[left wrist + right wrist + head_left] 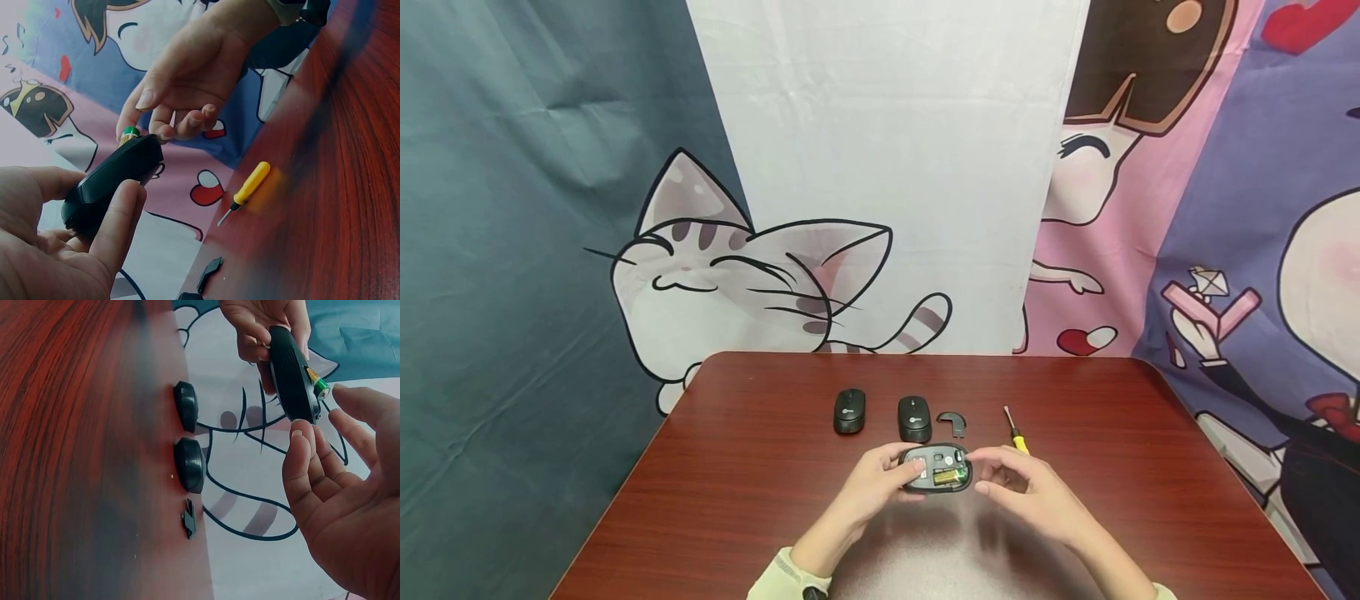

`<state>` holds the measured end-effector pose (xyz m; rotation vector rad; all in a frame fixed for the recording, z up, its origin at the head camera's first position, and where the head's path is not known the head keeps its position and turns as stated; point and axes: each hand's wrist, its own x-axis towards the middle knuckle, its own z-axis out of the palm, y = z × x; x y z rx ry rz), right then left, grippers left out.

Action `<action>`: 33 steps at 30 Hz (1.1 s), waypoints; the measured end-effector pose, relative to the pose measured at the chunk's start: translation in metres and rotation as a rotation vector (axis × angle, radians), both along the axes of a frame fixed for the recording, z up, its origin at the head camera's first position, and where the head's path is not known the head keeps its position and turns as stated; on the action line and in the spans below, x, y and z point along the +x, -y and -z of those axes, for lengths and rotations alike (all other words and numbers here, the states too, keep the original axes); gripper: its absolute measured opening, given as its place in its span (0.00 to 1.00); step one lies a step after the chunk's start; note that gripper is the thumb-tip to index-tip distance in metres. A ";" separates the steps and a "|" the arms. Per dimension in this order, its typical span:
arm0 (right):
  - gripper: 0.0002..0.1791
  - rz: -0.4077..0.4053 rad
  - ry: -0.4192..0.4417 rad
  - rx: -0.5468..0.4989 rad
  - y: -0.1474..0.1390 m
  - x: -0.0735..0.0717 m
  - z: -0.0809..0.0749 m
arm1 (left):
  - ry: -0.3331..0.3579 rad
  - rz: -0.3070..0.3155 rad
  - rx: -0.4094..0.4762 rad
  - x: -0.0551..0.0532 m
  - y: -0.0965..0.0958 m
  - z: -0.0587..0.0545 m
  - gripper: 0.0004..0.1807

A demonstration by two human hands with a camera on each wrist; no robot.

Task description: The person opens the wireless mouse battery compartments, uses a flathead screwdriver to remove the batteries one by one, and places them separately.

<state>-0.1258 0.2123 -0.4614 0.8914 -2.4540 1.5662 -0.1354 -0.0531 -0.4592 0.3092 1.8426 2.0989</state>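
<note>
My left hand (872, 483) holds a black wireless mouse (937, 450) above the table, its underside facing up. Thumb on one side and fingers on the other grip it near one end. A green and gold battery (951, 476) lies in the mouse's uncovered compartment; in the right wrist view the battery (321, 388) tilts up, one end sticking out. At the mouse's other end is my right hand (1033, 492), its fingers loosely bent. One of its fingertips is close to the raised battery end; whether it touches the battery or mouse I cannot tell.
Two more black mice (849, 412) (914, 419) sit on the brown table (737, 483) beyond my hands. Right of them lies a curved black battery cover (953, 423). A screwdriver (1017, 433) with a yellow handle lies behind my right hand. A printed cloth (887, 167) hangs behind the table.
</note>
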 end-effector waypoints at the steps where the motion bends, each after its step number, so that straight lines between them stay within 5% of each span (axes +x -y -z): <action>1: 0.17 0.000 0.001 0.000 0.000 0.000 0.000 | 0.001 -0.001 -0.002 0.000 0.000 0.000 0.25; 33: 0.18 0.011 -0.104 -0.027 0.008 0.002 0.005 | 0.009 0.004 -0.009 0.000 -0.004 0.002 0.24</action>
